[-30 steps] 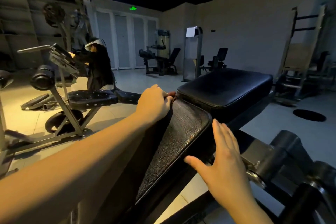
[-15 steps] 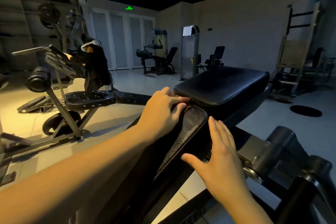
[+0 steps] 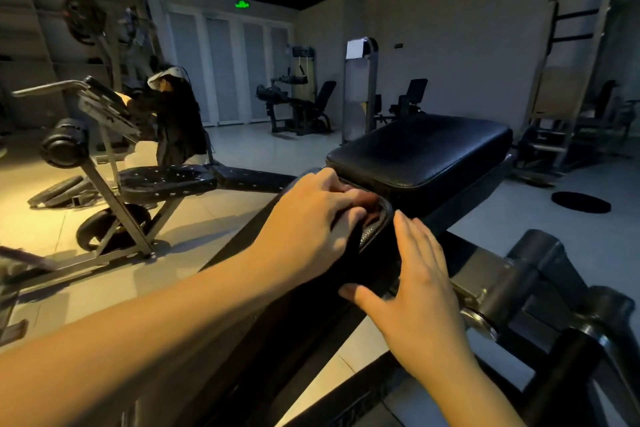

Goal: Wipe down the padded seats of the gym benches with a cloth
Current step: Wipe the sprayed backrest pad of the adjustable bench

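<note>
A bench with two black padded parts fills the middle: a wide flat seat pad [image 3: 426, 149] beyond, and a narrow textured pad [image 3: 372, 230] sloping toward me. My left hand [image 3: 311, 218] lies across the narrow pad's far end, its fingers curled over a small dark reddish cloth [image 3: 370, 202] that is mostly hidden under them. Just to the right, my right hand [image 3: 415, 291] rests flat with straight fingers against that pad's right side and holds nothing.
The bench's metal frame and roller [image 3: 540, 288] lie at lower right. Another bench machine [image 3: 162, 180] stands on the tiled floor to the left, with a dark jacket [image 3: 178, 121] hung behind it. Weight machines [image 3: 298, 97] line the back wall. A round black disc [image 3: 580, 202] lies on the floor.
My left hand has slid with the cloth from the narrow pad's left edge across its far end toward the right. My right hand has stayed at the pad's side.
</note>
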{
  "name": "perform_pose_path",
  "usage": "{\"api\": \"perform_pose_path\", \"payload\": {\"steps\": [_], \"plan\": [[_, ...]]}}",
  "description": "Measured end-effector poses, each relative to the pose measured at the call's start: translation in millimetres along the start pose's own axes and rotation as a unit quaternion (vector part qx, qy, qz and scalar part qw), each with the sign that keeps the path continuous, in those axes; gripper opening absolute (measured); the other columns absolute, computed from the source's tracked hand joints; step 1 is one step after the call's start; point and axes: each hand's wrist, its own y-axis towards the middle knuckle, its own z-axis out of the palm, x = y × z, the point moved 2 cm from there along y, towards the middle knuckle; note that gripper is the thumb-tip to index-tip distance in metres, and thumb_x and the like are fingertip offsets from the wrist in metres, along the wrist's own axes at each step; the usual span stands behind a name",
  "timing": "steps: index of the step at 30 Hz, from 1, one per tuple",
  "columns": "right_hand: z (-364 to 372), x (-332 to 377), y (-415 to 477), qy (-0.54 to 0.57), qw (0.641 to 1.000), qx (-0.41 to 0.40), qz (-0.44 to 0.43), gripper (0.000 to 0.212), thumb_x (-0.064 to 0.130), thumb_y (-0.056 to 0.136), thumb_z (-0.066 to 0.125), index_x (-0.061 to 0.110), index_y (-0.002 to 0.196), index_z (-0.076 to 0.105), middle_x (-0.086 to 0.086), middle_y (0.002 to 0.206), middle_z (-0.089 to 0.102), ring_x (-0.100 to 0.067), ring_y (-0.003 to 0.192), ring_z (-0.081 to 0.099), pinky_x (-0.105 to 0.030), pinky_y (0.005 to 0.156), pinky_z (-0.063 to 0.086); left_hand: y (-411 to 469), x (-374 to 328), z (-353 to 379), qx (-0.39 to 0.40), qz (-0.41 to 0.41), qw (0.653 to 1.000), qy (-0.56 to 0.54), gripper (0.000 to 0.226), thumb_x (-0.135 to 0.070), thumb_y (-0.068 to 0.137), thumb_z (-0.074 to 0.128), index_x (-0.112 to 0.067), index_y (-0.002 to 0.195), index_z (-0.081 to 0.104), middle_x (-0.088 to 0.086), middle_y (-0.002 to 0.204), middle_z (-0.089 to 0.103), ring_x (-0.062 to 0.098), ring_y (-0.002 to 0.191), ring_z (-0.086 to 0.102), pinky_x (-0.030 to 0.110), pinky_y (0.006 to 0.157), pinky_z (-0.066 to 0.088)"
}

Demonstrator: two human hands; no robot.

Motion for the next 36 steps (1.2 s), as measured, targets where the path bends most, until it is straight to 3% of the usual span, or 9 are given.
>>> {"api": "perform_pose_path", "payload": {"steps": [7,11,13,19,25,27,31,33,36], "plan": [[-3,3,-3,0.01,1.0,0.002,-0.004,0.116,0.061,0.077,0.074,0.046,0.152,-0.013,0.037,0.149,-0.002,0.017,0.139,-0.019,-0.024,0.117,0.01,45,63,18,0.03,-0.207,0.975,0.08,0.032,-0.036,0.1,0.055,-0.016,0.106,0.078,0.007,0.091,0.053,0.03,0.091,0.058,0.035,0.069,0.034],[-1,1,-1,0.003,1.0,-0.003,-0.002,0.118,0.061,0.076,0.075,0.039,0.16,-0.004,0.023,0.165,0.001,0.01,0.147,-0.014,-0.025,0.117,0.013,6,-3,2,-0.012,-0.019,1.0,-0.009,0.031,-0.04,0.1,0.055,-0.032,0.125,0.071,-0.003,0.104,0.057,0.015,0.098,0.053,0.03,0.081,0.043],[0,0,-1,0.003,1.0,-0.001,-0.003,0.117,0.061,0.076,0.075,0.039,0.16,-0.004,0.024,0.165,0.001,0.011,0.147,-0.015,-0.026,0.118,0.013,-4,-2,-1,0.004,0.014,1.0,-0.015,0.031,-0.039,0.1,0.056,-0.033,0.128,0.069,-0.007,0.105,0.055,0.013,0.099,0.052,0.028,0.082,0.042],[-1,1,-2,0.013,1.0,-0.004,-0.001,0.117,0.065,0.076,0.072,0.043,0.157,-0.009,0.026,0.164,-0.003,0.013,0.144,-0.015,-0.024,0.116,0.01,36,74,16,0.038,-0.228,0.97,0.069,0.034,-0.038,0.101,0.055,-0.016,0.117,0.076,0.008,0.097,0.055,0.03,0.092,0.058,0.037,0.076,0.044],[-1,0,-1,0.008,1.0,-0.004,0.002,0.118,0.061,0.076,0.076,0.041,0.159,-0.005,0.023,0.166,-0.001,0.009,0.148,-0.011,-0.026,0.118,0.014,-13,-2,-5,0.004,0.028,1.0,-0.011,0.031,-0.037,0.099,0.057,-0.031,0.127,0.069,-0.005,0.109,0.057,0.014,0.101,0.05,0.028,0.084,0.041],[-1,-1,-1,0.009,1.0,-0.005,-0.005,0.117,0.061,0.076,0.075,0.04,0.16,-0.004,0.024,0.165,0.001,0.012,0.146,-0.013,-0.023,0.116,0.011,-1,23,1,0.01,-0.011,1.0,0.015,0.029,-0.034,0.099,0.059,-0.028,0.125,0.07,-0.001,0.105,0.058,0.018,0.099,0.054,0.031,0.081,0.042],[-2,3,-2,0.016,1.0,-0.006,-0.005,0.116,0.061,0.076,0.075,0.041,0.158,-0.004,0.025,0.163,0.002,0.017,0.14,-0.016,-0.021,0.116,0.009,33,83,16,0.031,-0.212,0.974,0.075,0.032,-0.038,0.101,0.055,-0.018,0.112,0.077,0.009,0.097,0.058,0.032,0.096,0.06,0.039,0.079,0.046],[-3,3,-2,0.016,1.0,-0.004,-0.007,0.117,0.06,0.076,0.076,0.04,0.159,-0.003,0.023,0.165,0.003,0.015,0.142,-0.014,-0.022,0.116,0.009,29,61,14,0.02,-0.19,0.979,0.065,0.029,-0.037,0.1,0.056,-0.024,0.116,0.076,0.006,0.096,0.056,0.029,0.096,0.058,0.037,0.078,0.043],[-2,2,-1,0.011,1.0,-0.008,-0.001,0.118,0.058,0.074,0.078,0.038,0.16,-0.001,0.019,0.166,0.005,0.014,0.142,-0.012,-0.027,0.119,0.016,-9,-3,-3,-0.022,-0.008,1.0,-0.016,0.03,-0.036,0.099,0.059,-0.031,0.126,0.07,-0.003,0.106,0.056,0.016,0.1,0.052,0.028,0.083,0.041]]}}
